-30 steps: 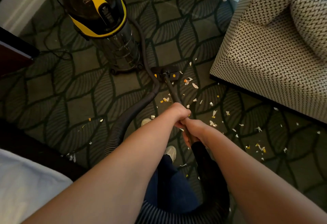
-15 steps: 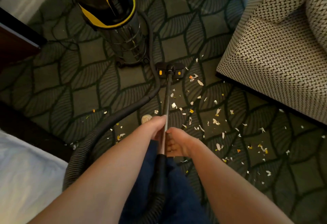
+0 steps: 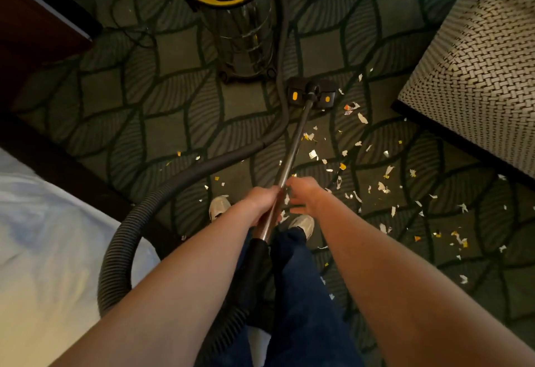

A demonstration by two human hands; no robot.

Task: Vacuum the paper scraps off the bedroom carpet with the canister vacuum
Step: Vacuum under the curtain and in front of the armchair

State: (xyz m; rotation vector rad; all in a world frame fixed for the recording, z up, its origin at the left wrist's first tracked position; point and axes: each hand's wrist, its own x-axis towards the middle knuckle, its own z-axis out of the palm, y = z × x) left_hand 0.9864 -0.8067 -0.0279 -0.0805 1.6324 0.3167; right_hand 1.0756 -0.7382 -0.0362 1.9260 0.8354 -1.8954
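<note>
I count one canister vacuum (image 3: pixel 240 33), one hose (image 3: pixel 115 256), one wand (image 3: pixel 292 149), one floor head (image 3: pixel 325 97), one bed (image 3: pixel 43 250), one woven seat (image 3: pixel 477 62), two shoes (image 3: pixel 218 204), my left grip (image 3: pixel 262 201) and right grip (image 3: pixel 308 197), and paper scraps (image 3: pixel 362 119) beyond counting, dozens.

Carpet (image 3: pixel 333 48) lies open rightward between canister (image 3: pixel 246 36) and armchair (image 3: pixel 477 82); hose (image 3: pixel 231 158) and bed (image 3: pixel 43 250) crowd the left.

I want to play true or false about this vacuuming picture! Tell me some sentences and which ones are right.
1. The floor head is black with two yellow spots. True.
2. The carpet has no paper scraps left. False: many paper scraps lie on it, mostly right of the wand.
3. The left hand grips the wand. True.
4. The hose is bright red. False: it is dark grey.
</note>
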